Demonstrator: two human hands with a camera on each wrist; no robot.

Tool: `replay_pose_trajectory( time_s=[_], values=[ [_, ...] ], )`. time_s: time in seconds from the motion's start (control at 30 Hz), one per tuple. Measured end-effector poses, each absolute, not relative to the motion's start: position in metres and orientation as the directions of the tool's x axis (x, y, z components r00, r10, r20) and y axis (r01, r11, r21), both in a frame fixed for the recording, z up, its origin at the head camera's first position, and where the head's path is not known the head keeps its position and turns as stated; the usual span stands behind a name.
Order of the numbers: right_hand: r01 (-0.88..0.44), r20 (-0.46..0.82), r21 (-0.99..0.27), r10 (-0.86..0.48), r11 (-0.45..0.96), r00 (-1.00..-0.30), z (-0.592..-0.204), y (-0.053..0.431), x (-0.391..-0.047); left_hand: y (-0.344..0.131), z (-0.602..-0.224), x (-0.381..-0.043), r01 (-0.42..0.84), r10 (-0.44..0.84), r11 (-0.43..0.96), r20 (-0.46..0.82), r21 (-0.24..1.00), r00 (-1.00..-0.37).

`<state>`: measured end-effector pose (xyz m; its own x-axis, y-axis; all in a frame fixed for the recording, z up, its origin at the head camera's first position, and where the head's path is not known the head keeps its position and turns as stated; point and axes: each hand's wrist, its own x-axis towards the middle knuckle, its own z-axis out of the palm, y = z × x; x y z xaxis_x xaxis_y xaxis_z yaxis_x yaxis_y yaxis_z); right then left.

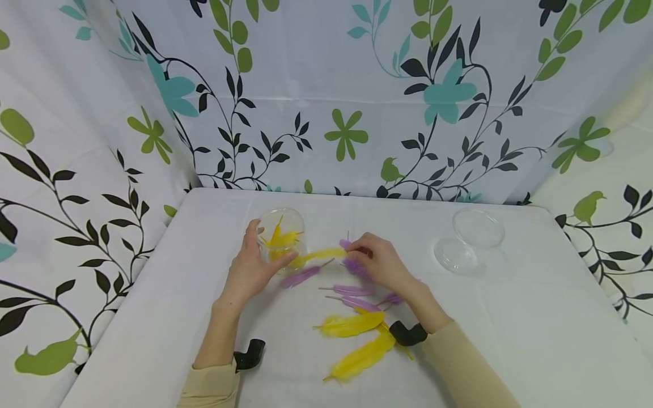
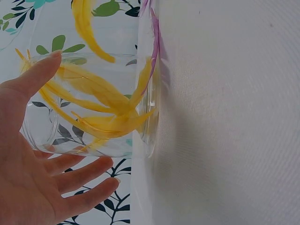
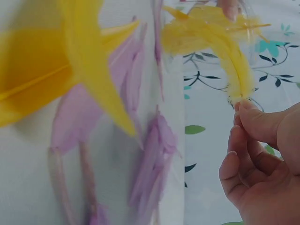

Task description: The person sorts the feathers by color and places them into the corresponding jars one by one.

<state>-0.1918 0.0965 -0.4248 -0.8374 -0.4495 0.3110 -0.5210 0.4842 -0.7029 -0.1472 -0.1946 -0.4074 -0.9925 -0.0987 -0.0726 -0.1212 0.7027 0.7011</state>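
My left hand (image 1: 247, 277) holds a clear jar (image 1: 297, 220), its thumb on the near side and fingers on the far side. Several yellow feathers (image 2: 93, 98) lie bunched inside the jar. My right hand (image 1: 382, 260) pinches one end of a yellow feather (image 1: 325, 253) between thumb and fingertips; its other end reaches toward the jar. In the right wrist view that feather (image 3: 236, 65) curves up from the fingertips. A purple feather (image 1: 301, 276) lies on the table just beside the jar. More purple feathers (image 1: 357, 268) lie beneath my right hand.
Nearer me on the white table (image 1: 535, 340) are more purple feathers (image 1: 352, 290) and loose yellow feathers (image 1: 352, 324). A second clear jar (image 1: 456, 256) stands at the right. Patterned curtains (image 1: 306, 73) hang behind the table and at both sides.
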Motion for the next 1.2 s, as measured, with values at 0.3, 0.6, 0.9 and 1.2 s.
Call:
replay_pose_trajectory(
  time_s=[0.3, 0.6, 0.9, 1.2],
  values=[
    [-0.533, 0.343, -0.689, -0.427, 0.491, -0.837, -0.406, 0.101, -0.185, -0.194, -0.408, -0.147, -0.113, -0.095, 0.703, -0.066, 0.702, -0.993],
    [-0.555, 0.388, -0.687, -0.408, 0.47, -0.826, -0.388, 0.104, -0.183, -0.194, -0.408, -0.148, -0.104, -0.093, 0.714, -0.054, 0.693, -0.994],
    [-0.585, 0.456, -0.664, -0.369, 0.465, -0.81, -0.374, 0.103, -0.188, -0.194, -0.407, -0.147, -0.107, -0.093, 0.7, -0.058, 0.707, -0.994],
    [-0.546, 0.427, -0.672, -0.341, 0.501, -0.838, -0.366, 0.094, -0.192, -0.194, -0.407, -0.146, -0.117, -0.095, 0.698, -0.07, 0.706, -0.993]
  ],
)
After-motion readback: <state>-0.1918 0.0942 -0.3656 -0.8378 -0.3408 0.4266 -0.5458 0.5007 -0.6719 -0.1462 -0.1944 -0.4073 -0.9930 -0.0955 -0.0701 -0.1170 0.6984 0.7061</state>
